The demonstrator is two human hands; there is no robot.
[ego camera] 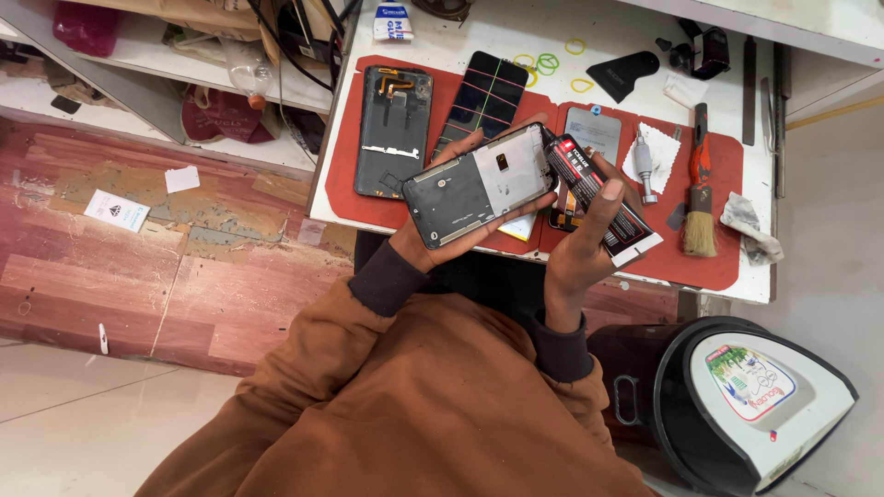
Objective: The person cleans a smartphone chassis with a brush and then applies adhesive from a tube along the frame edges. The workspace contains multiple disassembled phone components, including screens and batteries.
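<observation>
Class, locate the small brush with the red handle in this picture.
In the head view the brush lies at the right end of the red mat, between a metal tool and a crumpled rag.

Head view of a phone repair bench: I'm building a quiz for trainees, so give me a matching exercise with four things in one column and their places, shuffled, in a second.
Things:
1. grey phone frame with a silver plate
2. black-and-red glue tube
3. wooden-handled brush with pale bristles
4. cracked black screen panel with coloured lines

Places:
A. lying on the red mat, near its right end
B. held in the left hand
C. lying on the mat above the hands
D. held in the right hand

Pairs: 1-B, 2-D, 3-A, 4-C
</observation>
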